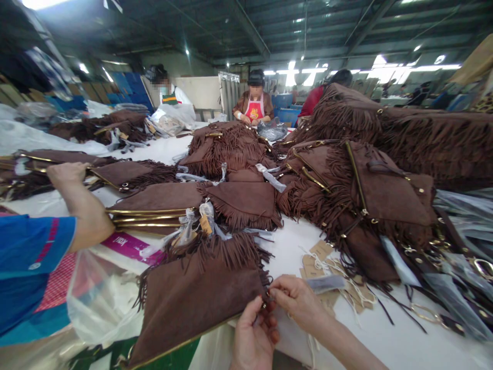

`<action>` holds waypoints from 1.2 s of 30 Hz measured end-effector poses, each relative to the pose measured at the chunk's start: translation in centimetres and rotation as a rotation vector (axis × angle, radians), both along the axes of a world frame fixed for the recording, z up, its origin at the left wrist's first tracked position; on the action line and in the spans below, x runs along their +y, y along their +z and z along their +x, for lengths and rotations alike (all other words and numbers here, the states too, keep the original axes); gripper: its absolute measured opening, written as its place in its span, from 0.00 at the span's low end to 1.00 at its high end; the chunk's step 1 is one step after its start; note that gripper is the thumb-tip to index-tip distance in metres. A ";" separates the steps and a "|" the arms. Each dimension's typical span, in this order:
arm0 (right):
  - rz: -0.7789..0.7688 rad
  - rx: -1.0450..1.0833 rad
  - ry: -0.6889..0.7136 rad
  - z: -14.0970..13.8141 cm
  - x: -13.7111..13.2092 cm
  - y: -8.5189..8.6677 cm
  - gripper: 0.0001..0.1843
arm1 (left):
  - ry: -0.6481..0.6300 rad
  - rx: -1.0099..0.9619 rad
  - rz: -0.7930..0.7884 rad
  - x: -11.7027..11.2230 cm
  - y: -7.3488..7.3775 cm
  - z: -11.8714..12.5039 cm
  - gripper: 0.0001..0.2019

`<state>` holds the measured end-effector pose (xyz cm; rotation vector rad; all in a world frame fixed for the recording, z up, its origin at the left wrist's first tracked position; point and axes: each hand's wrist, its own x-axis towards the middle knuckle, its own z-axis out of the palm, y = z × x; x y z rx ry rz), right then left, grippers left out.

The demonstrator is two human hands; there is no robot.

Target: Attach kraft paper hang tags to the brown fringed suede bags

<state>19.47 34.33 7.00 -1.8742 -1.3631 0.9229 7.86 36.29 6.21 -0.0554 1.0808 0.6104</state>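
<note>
A brown suede-like clutch bag with fringe and a gold zip edge lies tilted at the table's near edge. At its right-hand corner, my left hand has closed thumb and fingers around the bag's end, beside a small metal fitting. My right hand pinches at the same corner, touching the left fingertips; what sits between its fingers is too small to make out. Tan paper tags with white strings lie just beyond my right hand, near a plastic-wrapped strip.
Fringed brown bags are piled across the white table, higher at the right. Straps with metal rings lie right. A co-worker's arm reaches in from the left, near a plastic bag. Other people work behind.
</note>
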 end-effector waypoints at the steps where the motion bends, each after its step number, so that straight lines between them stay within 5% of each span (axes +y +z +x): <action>1: 0.001 0.010 0.000 0.0 0.0 -0.1 0.11 | 0.000 -0.003 0.001 0.0 0.0 0.0 0.07; 26: 0.091 -0.116 0.039 -0.3 -0.9 -0.3 0.11 | -0.003 -0.059 -0.029 0.0 0.3 -0.2 0.09; 36: 0.231 -0.559 0.118 -1.3 -1.1 -1.1 0.09 | -0.028 -0.037 -0.011 0.1 0.6 -0.1 0.10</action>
